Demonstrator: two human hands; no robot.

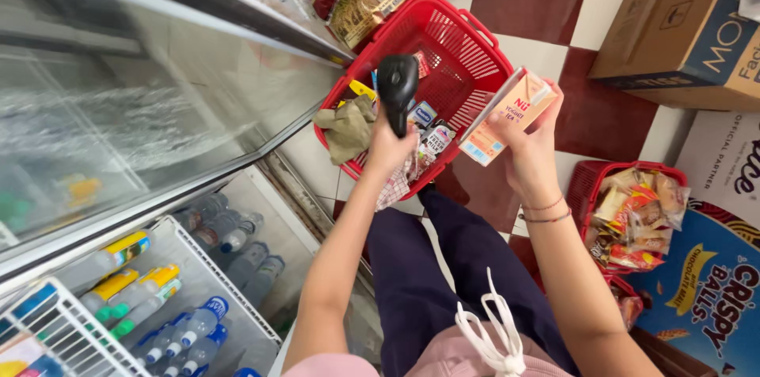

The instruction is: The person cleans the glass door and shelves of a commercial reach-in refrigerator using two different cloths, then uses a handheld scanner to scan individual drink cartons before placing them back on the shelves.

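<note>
Two hands grip things at frame centre: left hand [388, 143] wraps a black scanner [397, 88]; right hand [532, 140] pinches a light, stiff, crushable drink carton [507, 116] by its lower edges above the red basket [475, 45].

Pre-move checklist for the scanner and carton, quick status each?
1. Left hand grips the black scanner: ok.
2. Right hand holds the orange carton: ok.
3. Scanner head faces the carton: not ok, it points down toward the red basket.
4. Carton's code side faces the scanner: cannot tell.
5. Basket sits on the floor below both hands: ok.
6. Cooler door open beside the left arm: ok.
</note>
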